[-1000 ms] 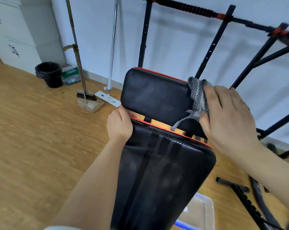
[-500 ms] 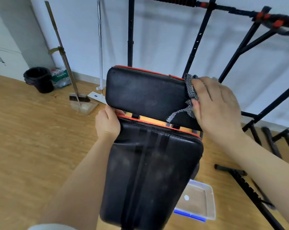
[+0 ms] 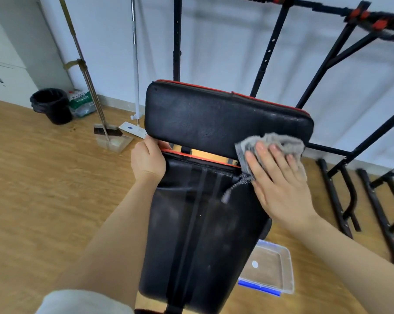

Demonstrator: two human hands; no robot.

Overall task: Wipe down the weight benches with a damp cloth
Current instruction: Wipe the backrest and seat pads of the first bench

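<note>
Black vinyl, red piping. Right hand [image 3: 279,189] lies flat with fingers spread, pressing the grey checked cloth [image 3: 279,142] onto the near corner of the upper bench pad [image 3: 214,118] (cloth blurred; a loose tail hangs beside the palm onto the lower pad [image 3: 202,223]). Left hand [image 3: 148,162], across the bench from the right, curls round the lower pad's top corner, fingertips apparently tucked into the gap between the pads.

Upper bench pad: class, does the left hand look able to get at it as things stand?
Probably yes: the left hand grips the lower pad right below the upper bench pad, with nothing between them.
</note>
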